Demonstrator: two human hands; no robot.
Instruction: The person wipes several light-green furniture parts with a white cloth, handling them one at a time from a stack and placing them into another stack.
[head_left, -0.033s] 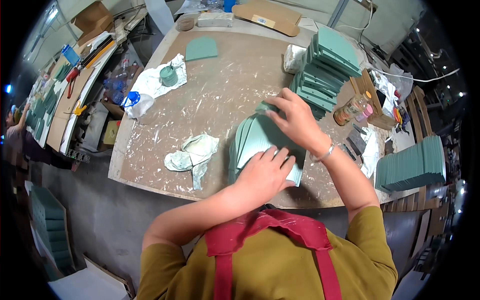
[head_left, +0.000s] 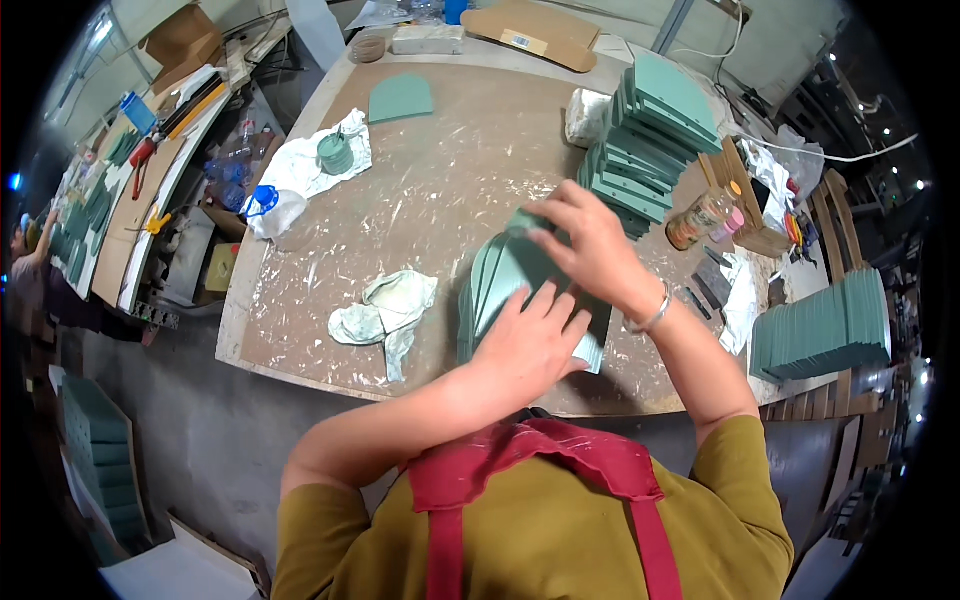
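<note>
One jar (head_left: pixel 697 218) with brown contents (head_left: pixel 682 236), left hand (head_left: pixel 530 340) spread on panels (head_left: pixel 496 280), right hand (head_left: pixel 592 247) pinching green wad (head_left: pixel 522 219)

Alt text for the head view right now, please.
The left hand rests on a stack of green panels while the right hand pinches a small green piece at the stack's far end. A crumpled cloth lies left of the stack on the table; another green pile stands farther right.
</note>
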